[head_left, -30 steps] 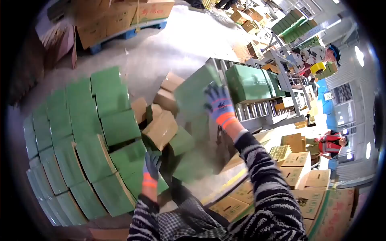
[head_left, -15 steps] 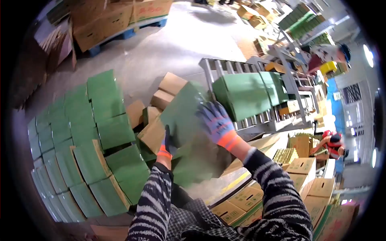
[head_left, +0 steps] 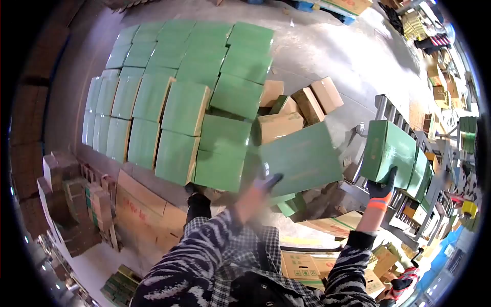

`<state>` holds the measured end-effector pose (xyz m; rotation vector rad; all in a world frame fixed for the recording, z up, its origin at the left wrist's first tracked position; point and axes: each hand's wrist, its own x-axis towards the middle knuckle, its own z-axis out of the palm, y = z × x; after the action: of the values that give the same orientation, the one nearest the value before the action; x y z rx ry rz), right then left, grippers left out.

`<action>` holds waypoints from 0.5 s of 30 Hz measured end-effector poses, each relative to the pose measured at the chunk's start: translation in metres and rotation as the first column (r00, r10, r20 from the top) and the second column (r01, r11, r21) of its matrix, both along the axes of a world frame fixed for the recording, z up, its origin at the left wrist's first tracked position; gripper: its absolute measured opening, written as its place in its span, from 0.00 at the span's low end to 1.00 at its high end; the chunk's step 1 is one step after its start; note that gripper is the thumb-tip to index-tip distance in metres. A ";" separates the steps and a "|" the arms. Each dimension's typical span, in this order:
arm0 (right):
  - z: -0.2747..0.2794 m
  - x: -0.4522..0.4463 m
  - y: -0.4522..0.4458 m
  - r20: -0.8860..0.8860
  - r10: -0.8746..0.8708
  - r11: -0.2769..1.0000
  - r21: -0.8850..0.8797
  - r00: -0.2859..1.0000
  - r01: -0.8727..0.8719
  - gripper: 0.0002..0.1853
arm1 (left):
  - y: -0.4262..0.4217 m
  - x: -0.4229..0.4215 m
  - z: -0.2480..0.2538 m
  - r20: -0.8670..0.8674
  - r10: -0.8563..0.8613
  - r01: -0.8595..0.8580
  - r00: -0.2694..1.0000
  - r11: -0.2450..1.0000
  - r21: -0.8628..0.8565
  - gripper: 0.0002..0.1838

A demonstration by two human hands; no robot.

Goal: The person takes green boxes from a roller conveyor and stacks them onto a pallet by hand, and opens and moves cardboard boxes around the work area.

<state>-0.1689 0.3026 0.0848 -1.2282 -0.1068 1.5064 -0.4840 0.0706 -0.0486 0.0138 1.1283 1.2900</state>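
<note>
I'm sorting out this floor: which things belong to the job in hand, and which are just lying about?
Likely the job: left hand at the middle green box; right hand at the shiny green box on the rollers; stacked green boxes.

Apparently lying about: loose brown boxes; blue pallet.

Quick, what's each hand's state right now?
Left hand: at the edge of a green box; blurred, grip unclear.
Right hand: against the front conveyor box; grip cannot be told.

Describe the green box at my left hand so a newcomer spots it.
Between the green stack and roller conveyor, find the left hand. It touches the green box: broad and slanted, unlike the squarer stack or loose brown cartons.
</note>
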 end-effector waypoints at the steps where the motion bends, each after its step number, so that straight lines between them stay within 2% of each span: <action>1: -0.002 -0.019 -0.011 0.076 0.077 0.993 0.083 0.994 -0.083 0.24 | -0.031 -0.006 -0.007 0.028 0.036 -0.035 0.999 0.999 -0.038 0.39; 3: -0.020 -0.064 -0.041 0.260 0.153 0.972 0.135 0.953 -0.192 0.24 | -0.100 -0.021 -0.025 0.081 0.105 -0.095 0.991 0.989 -0.114 0.38; 4: -0.024 -0.092 -0.058 0.280 0.159 0.982 0.057 0.947 -0.182 0.26 | -0.131 -0.026 -0.031 0.107 0.136 -0.119 0.985 0.981 -0.152 0.38; 5: -0.029 -0.124 -0.073 0.298 0.166 0.986 -0.019 0.940 -0.168 0.29 | -0.155 -0.031 -0.034 0.130 0.168 -0.142 0.977 0.972 -0.189 0.38; 7: -0.047 -0.193 -0.105 0.473 0.104 0.988 0.051 0.875 -0.145 0.40 | -0.185 -0.039 -0.022 0.036 0.220 -0.213 0.975 0.966 -0.147 0.39; 8: -0.069 -0.213 -0.121 0.445 0.154 0.984 0.014 0.882 -0.179 0.43 | -0.201 -0.041 -0.019 -0.009 0.245 -0.244 0.969 0.962 -0.125 0.39; 9: -0.096 -0.228 -0.135 0.415 0.203 0.977 -0.021 0.887 -0.214 0.47 | -0.222 -0.038 -0.024 0.045 0.332 -0.320 0.942 0.932 -0.172 0.39; 11: -0.144 -0.255 -0.155 0.395 0.305 0.931 0.068 0.867 -0.359 0.48 | -0.254 -0.033 -0.044 0.141 0.493 -0.447 0.859 0.854 -0.265 0.39; 12: -0.156 -0.272 -0.162 0.385 0.380 0.904 0.040 0.841 -0.427 0.47 | -0.253 -0.039 -0.025 0.082 0.523 -0.503 0.848 0.844 -0.187 0.35; 14: -0.197 -0.294 -0.171 0.376 0.502 0.845 -0.019 0.779 -0.535 0.45 | -0.266 -0.043 -0.043 0.132 0.547 -0.493 0.827 0.818 -0.297 0.34; 15: -0.223 -0.306 -0.172 0.371 0.552 0.814 -0.043 0.747 -0.580 0.44 | -0.267 -0.042 -0.056 0.130 0.600 -0.542 0.789 0.780 -0.312 0.34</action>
<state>-0.4746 0.1310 -0.1387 -1.4862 -0.8555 1.7393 -0.5263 -0.1960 -0.1046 -0.7133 1.1361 1.6194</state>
